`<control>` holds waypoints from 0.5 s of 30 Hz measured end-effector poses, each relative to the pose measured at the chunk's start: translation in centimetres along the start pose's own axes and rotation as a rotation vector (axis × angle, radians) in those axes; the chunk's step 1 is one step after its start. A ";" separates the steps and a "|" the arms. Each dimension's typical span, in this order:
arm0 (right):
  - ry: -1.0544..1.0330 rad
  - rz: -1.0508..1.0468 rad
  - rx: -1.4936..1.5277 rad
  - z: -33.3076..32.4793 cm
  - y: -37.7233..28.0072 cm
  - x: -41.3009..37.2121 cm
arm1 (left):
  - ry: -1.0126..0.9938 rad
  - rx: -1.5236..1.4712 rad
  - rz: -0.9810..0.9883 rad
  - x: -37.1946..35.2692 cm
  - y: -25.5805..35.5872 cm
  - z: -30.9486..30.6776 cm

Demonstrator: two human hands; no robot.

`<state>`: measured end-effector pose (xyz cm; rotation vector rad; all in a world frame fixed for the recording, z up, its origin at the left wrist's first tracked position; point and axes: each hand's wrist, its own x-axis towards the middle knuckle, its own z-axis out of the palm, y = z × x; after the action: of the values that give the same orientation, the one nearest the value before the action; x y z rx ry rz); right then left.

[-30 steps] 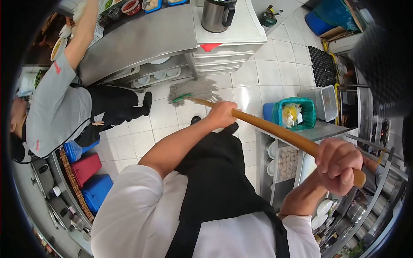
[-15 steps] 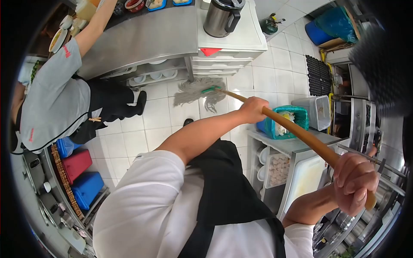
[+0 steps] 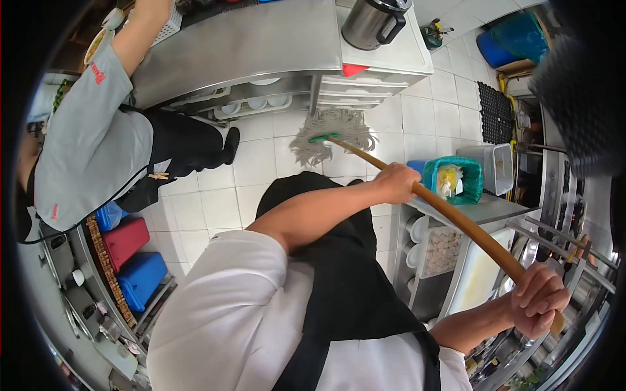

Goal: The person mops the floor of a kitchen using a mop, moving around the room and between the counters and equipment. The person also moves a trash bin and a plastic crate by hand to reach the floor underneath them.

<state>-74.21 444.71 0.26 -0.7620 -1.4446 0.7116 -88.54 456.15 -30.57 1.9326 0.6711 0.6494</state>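
A mop with a long wooden handle [image 3: 466, 233] slants across the view. Its grey string head [image 3: 332, 135], joined by a green clamp, lies spread on the white tiles by the foot of the drawer unit. My left hand [image 3: 397, 183] is wrapped round the middle of the handle. Close to the handle's upper end, my right hand [image 3: 540, 301] grips it too, with fingers curled tightly. Beneath the handle, near my left hand, is a bin with a green liner [image 3: 482, 177] holding waste.
A co-worker in a grey shirt [image 3: 85, 153] stands at the left, one arm over the steel counter [image 3: 241, 52]. White drawers [image 3: 358, 90] carry a steel jug [image 3: 373, 26]. A steel table [image 3: 499, 212] is on the right; red [image 3: 125, 242] and blue [image 3: 140, 280] containers stand lower left.
The view has shifted, so most surroundings appear farther right. The mop's strings are spread differently, more to the right beneath the drawers. Both my hands keep their hold on the handle.
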 end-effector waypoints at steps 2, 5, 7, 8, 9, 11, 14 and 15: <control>0.017 0.015 0.013 1.4 0.6 -0.5 | 0.046 0.032 -0.060 -2.8 0.1 -2.3; 0.017 0.028 0.175 3.9 2.0 -1.9 | 0.102 0.031 0.027 -6.7 -2.5 -4.3; -0.060 0.028 0.241 5.3 2.7 -2.9 | -0.042 0.032 0.002 -8.8 -4.4 -6.6; -0.119 0.029 0.277 5.6 3.0 -3.5 | -0.172 0.051 -0.078 -9.6 -5.4 -7.7; -0.090 0.032 0.260 6.2 3.1 -3.8 | -0.313 0.064 -0.186 -9.8 -5.9 -9.0; -0.277 0.032 0.325 7.0 3.0 -4.5 | -0.527 0.138 -0.215 -9.9 -6.8 -10.2; -0.021 0.034 0.115 7.2 2.1 -7.6 | -0.605 0.236 -0.118 -9.9 -7.2 -8.6; 0.173 0.113 0.045 7.2 1.5 -9.1 | -0.566 0.283 -0.137 -9.9 -7.2 -7.6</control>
<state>-81.51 438.42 -6.41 -0.8547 -1.2327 0.7434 -102.04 456.76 -35.54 2.1686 0.5425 -0.0951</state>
